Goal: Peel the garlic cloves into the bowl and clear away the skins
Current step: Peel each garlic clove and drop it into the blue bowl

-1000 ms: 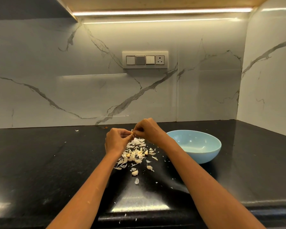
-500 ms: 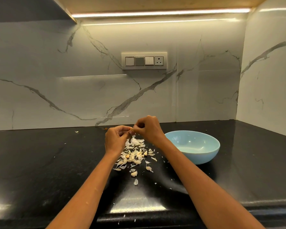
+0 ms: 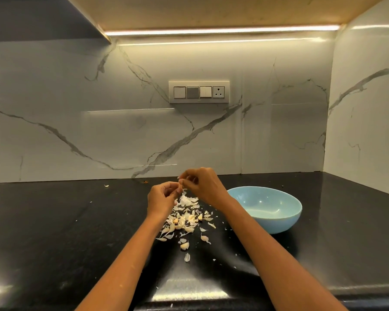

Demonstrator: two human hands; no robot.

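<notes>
Head view: both hands are held up just above the black stone countertop (image 3: 54, 232), right around the middle of the frame. The left hand (image 3: 161, 199) is curled, its fingertips pinched together round a small garlic clove (image 3: 180, 187) that is mostly hidden, so little of it can be made out. The right hand (image 3: 203, 185) sits just above and to the right, fingers bent in tight, with thumb and forefinger nipped onto a thin whitish scrap of skin (image 3: 182, 179) at the tip of that clove. The two hands' fingertips are practically touching there.

Directly below them, a loose pile of papery white garlic skins (image 3: 188, 202) is spread across the counter, mixed with a few pale yellowish cloves (image 3: 182, 222); one more clove (image 3: 185, 245) lies on its own lower down, near the centre. Tiny flakes are scattered further out.

Right of centre, a light blue round bowl (image 3: 279, 223) is standing on the counter, just beside the right forearm. What is in it cannot be told from this angle.

On the white marble-look wall, a switch plate with a socket (image 3: 199, 92) is mounted at upper centre.
</notes>
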